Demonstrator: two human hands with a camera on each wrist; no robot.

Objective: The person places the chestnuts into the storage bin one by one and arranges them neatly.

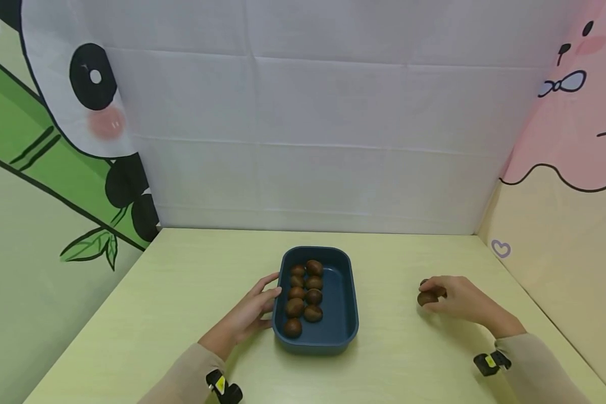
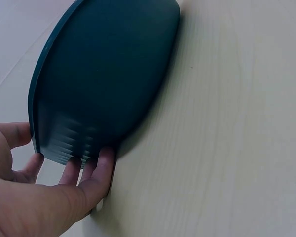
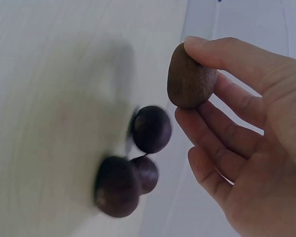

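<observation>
A dark blue rectangular tub [image 1: 339,303] stands on the table. Inside, several brown chestnuts [image 1: 313,282] lie in two rough columns along its left half. My left hand [image 1: 249,314] is at the tub's left side, fingers extended and spread, fingertips touching the outer wall and rim. To the right of the tub, my right hand [image 1: 459,300] pinches one chestnut [image 3: 190,79] between thumb and fingers; its rough, paler side shows in the right wrist view. Below it, three more chestnuts [image 3: 152,129] sit close together on the table, mostly covered by the hand in the head view.
The pale yellow table [image 1: 222,269] ends at a white cloth backdrop [image 1: 328,185]. A panda-and-bamboo printed wall [image 1: 35,202] borders the left, a pink and cream printed one [image 1: 560,224] the right. Between tub and right hand lies a stretch of tabletop.
</observation>
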